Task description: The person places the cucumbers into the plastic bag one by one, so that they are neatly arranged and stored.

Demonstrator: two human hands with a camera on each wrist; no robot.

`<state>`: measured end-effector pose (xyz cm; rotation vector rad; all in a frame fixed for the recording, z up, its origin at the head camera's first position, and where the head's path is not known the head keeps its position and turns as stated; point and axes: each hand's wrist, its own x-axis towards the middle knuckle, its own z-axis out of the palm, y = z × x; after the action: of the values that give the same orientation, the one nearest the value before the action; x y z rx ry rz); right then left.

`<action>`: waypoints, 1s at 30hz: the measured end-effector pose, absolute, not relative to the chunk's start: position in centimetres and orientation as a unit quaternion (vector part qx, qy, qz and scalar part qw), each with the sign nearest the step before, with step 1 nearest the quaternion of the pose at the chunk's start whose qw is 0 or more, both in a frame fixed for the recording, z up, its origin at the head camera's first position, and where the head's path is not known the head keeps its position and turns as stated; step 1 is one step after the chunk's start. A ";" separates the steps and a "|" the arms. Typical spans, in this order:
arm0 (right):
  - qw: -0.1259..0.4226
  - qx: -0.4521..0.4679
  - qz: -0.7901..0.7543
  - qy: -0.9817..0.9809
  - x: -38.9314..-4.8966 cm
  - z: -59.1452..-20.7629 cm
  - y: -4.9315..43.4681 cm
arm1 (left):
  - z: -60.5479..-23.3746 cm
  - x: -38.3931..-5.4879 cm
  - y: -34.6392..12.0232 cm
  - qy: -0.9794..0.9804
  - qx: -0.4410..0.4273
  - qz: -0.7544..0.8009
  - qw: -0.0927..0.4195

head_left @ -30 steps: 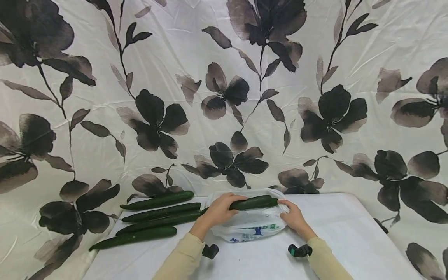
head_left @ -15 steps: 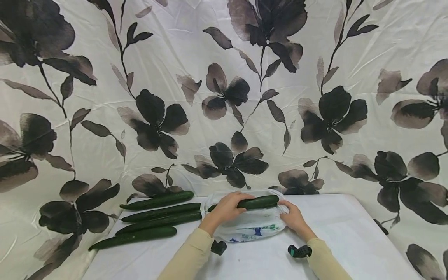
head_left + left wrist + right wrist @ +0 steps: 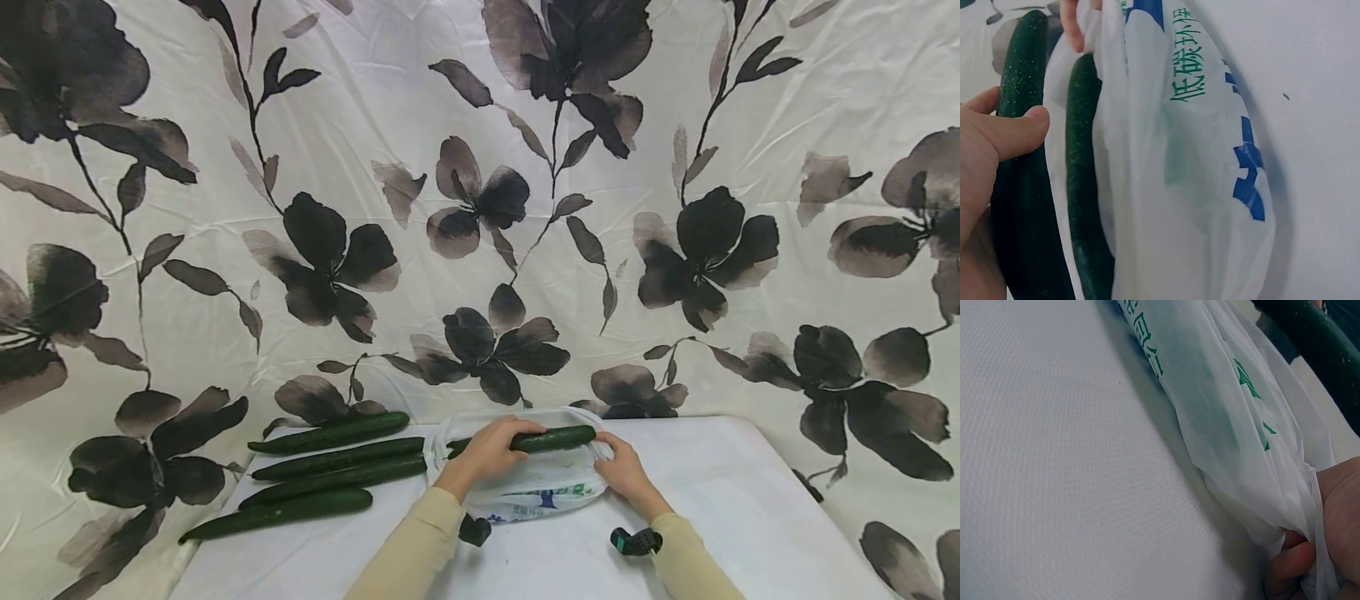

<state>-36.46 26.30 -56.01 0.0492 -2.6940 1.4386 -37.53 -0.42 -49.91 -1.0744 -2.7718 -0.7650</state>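
Note:
My left hand grips a long dark green cucumber from above, its thumb lying across the skin. This cucumber lies lengthwise over the mouth of a white plastic bag printed in blue and green. A second cucumber shows beside it in the left wrist view, partly covered by the bag's edge. At the bag's right end, my right hand pinches the gathered plastic between thumb and fingers. A green shape shows faintly through the bag's wall.
Several more cucumbers lie side by side on the left of the white-covered table. A flower-patterned cloth hangs right behind the table's far edge.
My left hand has moved a little to the right with the cucumber, bringing its left end over the bag. The right hand keeps its hold on the bag's edge.

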 end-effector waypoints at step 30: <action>0.064 0.027 0.482 -0.873 -36.7 -56.6 26.4 | -51.8 -38.1 0.1 -0.913 -0.285 -0.292 0.004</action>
<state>-36.73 26.37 -56.58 0.0807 -2.6381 1.4558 -38.08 0.06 -51.77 -0.8928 -2.8608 -0.9155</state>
